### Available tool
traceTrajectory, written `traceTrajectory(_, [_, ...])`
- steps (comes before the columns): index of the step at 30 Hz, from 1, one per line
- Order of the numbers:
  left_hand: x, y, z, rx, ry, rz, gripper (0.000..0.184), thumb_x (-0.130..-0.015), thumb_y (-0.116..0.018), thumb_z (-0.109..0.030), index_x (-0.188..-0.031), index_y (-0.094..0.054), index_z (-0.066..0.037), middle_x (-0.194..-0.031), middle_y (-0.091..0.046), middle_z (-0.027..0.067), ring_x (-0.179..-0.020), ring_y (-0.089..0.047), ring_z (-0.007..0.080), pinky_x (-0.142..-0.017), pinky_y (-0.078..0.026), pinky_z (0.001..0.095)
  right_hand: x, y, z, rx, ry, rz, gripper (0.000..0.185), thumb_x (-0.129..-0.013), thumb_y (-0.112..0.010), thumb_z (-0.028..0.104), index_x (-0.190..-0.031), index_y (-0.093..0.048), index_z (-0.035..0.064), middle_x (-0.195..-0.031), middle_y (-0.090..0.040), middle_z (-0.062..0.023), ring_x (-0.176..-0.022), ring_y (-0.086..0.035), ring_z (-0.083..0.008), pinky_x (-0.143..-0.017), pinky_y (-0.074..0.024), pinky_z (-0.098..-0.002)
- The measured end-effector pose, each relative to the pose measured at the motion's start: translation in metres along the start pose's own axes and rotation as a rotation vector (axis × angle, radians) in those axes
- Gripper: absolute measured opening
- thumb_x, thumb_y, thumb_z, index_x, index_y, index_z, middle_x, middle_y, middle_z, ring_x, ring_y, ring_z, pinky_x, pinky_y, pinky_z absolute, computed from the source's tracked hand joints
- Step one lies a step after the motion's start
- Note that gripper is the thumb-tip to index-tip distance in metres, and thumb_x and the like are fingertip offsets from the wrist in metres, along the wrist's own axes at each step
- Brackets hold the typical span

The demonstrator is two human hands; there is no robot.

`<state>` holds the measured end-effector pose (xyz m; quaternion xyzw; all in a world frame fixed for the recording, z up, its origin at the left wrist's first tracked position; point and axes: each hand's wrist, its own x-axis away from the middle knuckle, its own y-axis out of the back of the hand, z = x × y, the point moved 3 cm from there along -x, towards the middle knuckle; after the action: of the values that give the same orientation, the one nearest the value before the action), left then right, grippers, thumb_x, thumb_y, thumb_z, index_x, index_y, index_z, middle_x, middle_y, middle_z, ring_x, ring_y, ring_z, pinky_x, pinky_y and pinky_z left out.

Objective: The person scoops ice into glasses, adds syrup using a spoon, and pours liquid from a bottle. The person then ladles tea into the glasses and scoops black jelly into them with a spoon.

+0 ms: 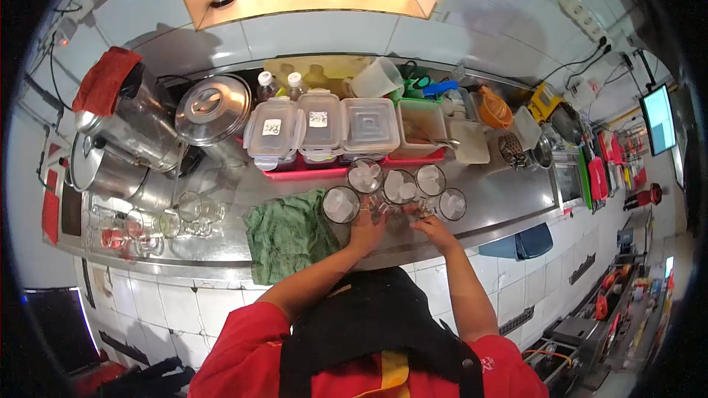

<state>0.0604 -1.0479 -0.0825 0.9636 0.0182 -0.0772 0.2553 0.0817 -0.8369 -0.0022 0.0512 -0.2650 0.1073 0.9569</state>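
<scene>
Several glass mugs filled with ice stand close together on the steel counter. My left hand (367,229) is closed around the handles at the left of the cluster, by the front-left mug (341,205) and the back-left mug (365,175). On the other side, my right hand (434,231) is closed at the handles by the front-right mug (452,205) and the back-right mug (430,179). Between the hands is the middle mug (400,186); I cannot tell which hand, if either, has its handle. A crumpled green cloth (289,236) lies left of my left hand.
Lidded plastic containers (369,125) sit in a red tray (310,173) behind the mugs. Empty glass mugs (190,206) stand on the left, before a lidded steel pot (214,110). An orange basket (494,108) is back right. The steel counter's (501,214) front edge runs below my hands.
</scene>
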Motion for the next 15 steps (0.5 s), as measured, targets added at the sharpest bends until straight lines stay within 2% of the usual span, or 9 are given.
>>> traceTrajectory(1, [-0.001,0.007,-0.003,0.018,-0.002,0.091,0.077,-0.092,-0.074,-0.033,-0.148,-0.037,0.006,-0.134,-0.058,0.0295,-0.119,-0.061,0.0462,-0.101,-0.049,0.048,0.005,0.0,0.005,-0.006,0.007,-0.008,0.049,-0.091,-0.07,0.023,-0.136,-0.063,0.0059,-0.136,-0.062,-0.0056,-0.124,-0.056,-0.0179,-0.109,-0.0402,-0.0359])
traceTrajectory(3, [-0.002,0.021,-0.011,0.021,-0.006,0.17,0.083,-0.093,-0.073,-0.036,-0.149,-0.034,0.01,-0.139,-0.054,0.033,-0.123,-0.059,0.0469,-0.106,-0.046,0.047,0.013,-0.005,0.023,-0.101,0.034,-0.019,0.056,-0.09,-0.071,0.025,-0.14,-0.062,0.0042,-0.141,-0.061,-0.0074,-0.132,-0.052,-0.0192,-0.117,-0.0303,-0.0362])
traceTrajectory(6, [0.003,0.052,-0.032,-0.046,-0.141,0.228,0.094,-0.092,-0.071,-0.042,-0.151,-0.027,0.017,-0.144,-0.046,0.0391,-0.133,-0.051,0.0488,-0.115,-0.039,0.0454,0.008,0.002,0.003,-0.138,0.075,-0.078,0.065,-0.092,-0.071,0.027,-0.151,-0.052,0.0092,-0.149,-0.055,-0.0088,-0.139,-0.045,-0.0219,-0.116,-0.0309,-0.0351])
traceTrajectory(8, [0.008,0.069,-0.045,0.152,0.111,0.501,0.1,-0.092,-0.071,-0.045,-0.151,-0.022,0.019,-0.147,-0.041,0.0423,-0.14,-0.044,0.05,-0.12,-0.033,0.0445,0.012,-0.005,0.001,-0.144,0.122,-0.16,0.064,-0.092,-0.071,0.029,-0.149,-0.053,0.0044,-0.148,-0.055,-0.0116,-0.139,-0.045,-0.0234,-0.116,-0.0311,-0.0356])
traceTrajectory(9, [0.011,0.076,-0.038,0.128,0.122,0.471,0.1,-0.092,-0.071,-0.045,-0.151,-0.022,0.019,-0.147,-0.041,0.0423,-0.14,-0.044,0.05,-0.12,-0.033,0.0445,0.017,-0.01,0.011,-0.165,0.114,-0.169,0.064,-0.092,-0.071,0.031,-0.147,-0.055,0.0015,-0.146,-0.057,-0.0127,-0.136,-0.048,-0.0235,-0.115,-0.0327,-0.0361])
traceTrajectory(11, [0.022,0.079,-0.029,0.055,0.097,0.622,0.101,-0.093,-0.068,-0.049,-0.153,-0.021,0.018,-0.148,-0.04,0.0422,-0.139,-0.045,0.0487,-0.118,-0.035,0.0438,0.03,-0.011,0.023,-0.186,0.11,-0.155,0.064,-0.093,-0.071,0.033,-0.145,-0.056,-0.0014,-0.143,-0.059,-0.0138,-0.133,-0.051,-0.0237,-0.114,-0.0343,-0.0365])
traceTrajectory(12, [0.018,0.093,-0.033,0.04,0.101,0.603,0.101,-0.093,-0.068,-0.049,-0.153,-0.021,0.018,-0.148,-0.04,0.0422,-0.139,-0.045,0.0487,-0.118,-0.035,0.0438,0.036,-0.005,0.02,0.009,-0.033,-0.189,0.053,-0.093,-0.071,0.033,-0.135,-0.063,0.0013,-0.133,-0.066,-0.0127,-0.125,-0.057,-0.0211,-0.108,-0.0405,-0.0343])
traceTrajectory(13, [0.02,0.115,-0.046,0.023,0.136,0.711,0.094,-0.094,-0.067,-0.051,-0.152,-0.029,0.013,-0.146,-0.046,0.0392,-0.136,-0.05,0.047,-0.116,-0.038,0.0446,0.041,0.004,0.013,0.209,-0.173,-0.225,0.043,-0.094,-0.071,0.034,-0.125,-0.071,0.004,-0.122,-0.072,-0.0116,-0.116,-0.064,-0.0185,-0.102,-0.0467,-0.032])
traceTrajectory(15, [0.019,0.16,-0.059,-0.064,0.131,0.923,0.077,-0.096,-0.068,-0.049,-0.148,-0.045,0.003,-0.134,-0.06,0.0312,-0.125,-0.06,0.0416,-0.108,-0.045,0.0471,0.05,0.024,0.001,0.765,-0.164,-0.152,0.039,-0.095,-0.071,0.036,-0.107,-0.072,-0.0002,-0.095,-0.076,-0.0131,-0.091,-0.072,-0.0208,-0.082,-0.0548,-0.0351])
